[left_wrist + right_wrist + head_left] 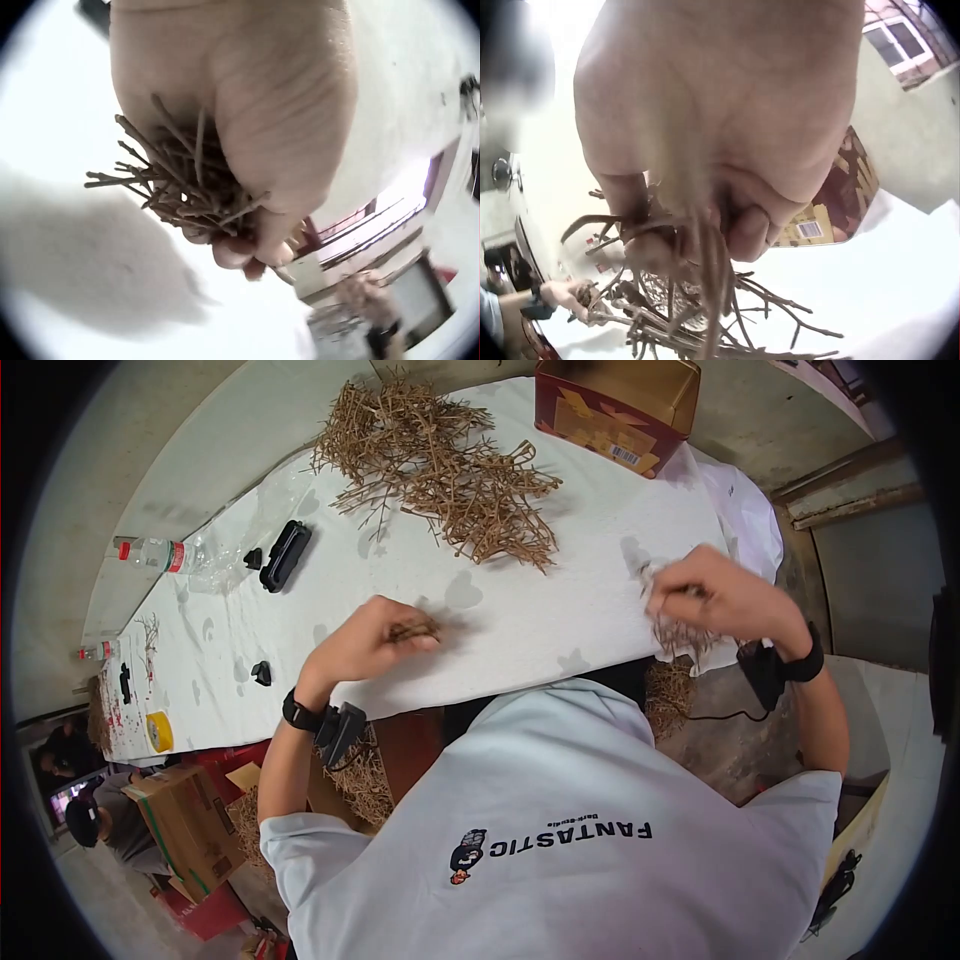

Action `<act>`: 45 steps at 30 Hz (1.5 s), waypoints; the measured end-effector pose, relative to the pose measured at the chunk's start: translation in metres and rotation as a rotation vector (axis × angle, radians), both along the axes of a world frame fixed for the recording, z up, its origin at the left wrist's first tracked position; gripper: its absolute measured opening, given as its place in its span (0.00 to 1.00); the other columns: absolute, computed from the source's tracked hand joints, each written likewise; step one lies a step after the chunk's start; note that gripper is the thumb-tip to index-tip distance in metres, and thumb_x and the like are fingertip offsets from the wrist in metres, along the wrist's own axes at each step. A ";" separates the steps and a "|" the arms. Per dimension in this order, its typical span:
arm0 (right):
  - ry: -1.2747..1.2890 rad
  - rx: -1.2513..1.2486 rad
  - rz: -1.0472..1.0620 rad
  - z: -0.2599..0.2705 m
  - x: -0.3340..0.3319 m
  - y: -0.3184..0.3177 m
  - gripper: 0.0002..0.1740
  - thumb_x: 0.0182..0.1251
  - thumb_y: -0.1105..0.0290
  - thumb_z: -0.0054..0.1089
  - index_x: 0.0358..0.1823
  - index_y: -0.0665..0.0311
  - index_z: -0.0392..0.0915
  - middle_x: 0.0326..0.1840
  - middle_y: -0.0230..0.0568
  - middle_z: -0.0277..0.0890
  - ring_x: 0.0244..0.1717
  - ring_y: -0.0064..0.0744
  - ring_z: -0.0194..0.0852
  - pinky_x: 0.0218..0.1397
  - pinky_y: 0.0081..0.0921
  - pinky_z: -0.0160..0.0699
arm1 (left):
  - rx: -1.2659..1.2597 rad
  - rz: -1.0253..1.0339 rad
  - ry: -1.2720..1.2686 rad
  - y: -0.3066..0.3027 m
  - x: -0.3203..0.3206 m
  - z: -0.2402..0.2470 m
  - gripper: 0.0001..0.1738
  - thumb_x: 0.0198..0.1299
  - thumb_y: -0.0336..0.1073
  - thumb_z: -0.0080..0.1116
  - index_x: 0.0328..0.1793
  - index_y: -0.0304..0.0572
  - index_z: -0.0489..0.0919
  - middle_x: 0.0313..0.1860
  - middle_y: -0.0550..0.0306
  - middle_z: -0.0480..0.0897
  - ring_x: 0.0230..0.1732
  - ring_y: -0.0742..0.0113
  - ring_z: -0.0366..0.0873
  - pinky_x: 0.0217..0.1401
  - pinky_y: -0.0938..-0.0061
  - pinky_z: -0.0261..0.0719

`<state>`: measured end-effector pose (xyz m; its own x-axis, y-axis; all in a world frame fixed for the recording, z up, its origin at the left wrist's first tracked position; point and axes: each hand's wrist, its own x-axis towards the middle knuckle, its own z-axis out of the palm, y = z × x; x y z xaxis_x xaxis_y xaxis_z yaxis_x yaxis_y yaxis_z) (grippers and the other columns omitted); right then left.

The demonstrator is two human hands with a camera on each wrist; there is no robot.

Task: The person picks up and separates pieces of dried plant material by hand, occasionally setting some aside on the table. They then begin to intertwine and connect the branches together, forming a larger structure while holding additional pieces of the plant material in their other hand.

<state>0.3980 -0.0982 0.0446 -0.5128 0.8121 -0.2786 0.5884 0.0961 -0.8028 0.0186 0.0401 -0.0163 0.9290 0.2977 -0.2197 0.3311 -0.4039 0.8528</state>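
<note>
My left hand (362,642) is over the white tablecloth (540,622), its fingers curled round a small bundle of short brown twigs (184,184). In the left wrist view the cut ends poke out past the palm. My right hand (718,597), near the table's right end, pinches branching dry twigs (712,281) that hang below the fingers and blur in the head view. Part of the right fingertips is hidden behind stems in the right wrist view. Beyond both hands lies a large tangled pile of the same brown twigs (440,465).
A red and gold box (600,430) stands open at the back right. Leftward lie a black case (286,556), a small black piece (261,673), a plastic bottle (158,555) and yellow tape (159,731). Cardboard boxes (190,825) and more twigs (365,785) sit below the front edge.
</note>
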 end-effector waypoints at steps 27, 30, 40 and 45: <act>0.628 -0.261 -0.319 -0.021 -0.029 0.014 0.10 0.78 0.68 0.58 0.42 0.69 0.78 0.37 0.32 0.79 0.35 0.17 0.76 0.38 0.17 0.74 | -0.533 0.482 -0.403 -0.050 0.085 0.010 0.12 0.60 0.31 0.73 0.37 0.38 0.77 0.24 0.66 0.77 0.23 0.80 0.74 0.24 0.82 0.71; 0.659 -0.217 -0.304 -0.024 -0.032 0.016 0.09 0.77 0.69 0.58 0.43 0.69 0.78 0.36 0.32 0.79 0.35 0.17 0.77 0.38 0.16 0.73 | -0.501 0.467 -0.364 -0.049 0.086 0.009 0.12 0.59 0.32 0.74 0.38 0.38 0.78 0.24 0.68 0.77 0.22 0.82 0.73 0.23 0.82 0.70; 0.684 -0.178 -0.368 -0.020 -0.044 0.021 0.08 0.77 0.70 0.59 0.43 0.69 0.77 0.34 0.31 0.78 0.31 0.19 0.76 0.34 0.16 0.72 | -0.300 0.428 -0.377 -0.047 0.105 0.021 0.14 0.53 0.35 0.79 0.38 0.37 0.84 0.24 0.70 0.78 0.25 0.83 0.70 0.26 0.83 0.68; 0.667 -0.267 -0.371 -0.022 -0.039 0.023 0.09 0.76 0.69 0.60 0.43 0.69 0.78 0.35 0.29 0.79 0.30 0.16 0.76 0.32 0.16 0.72 | -0.395 0.362 -0.372 -0.046 0.109 0.017 0.09 0.57 0.32 0.75 0.37 0.38 0.84 0.25 0.69 0.80 0.27 0.82 0.72 0.32 0.82 0.70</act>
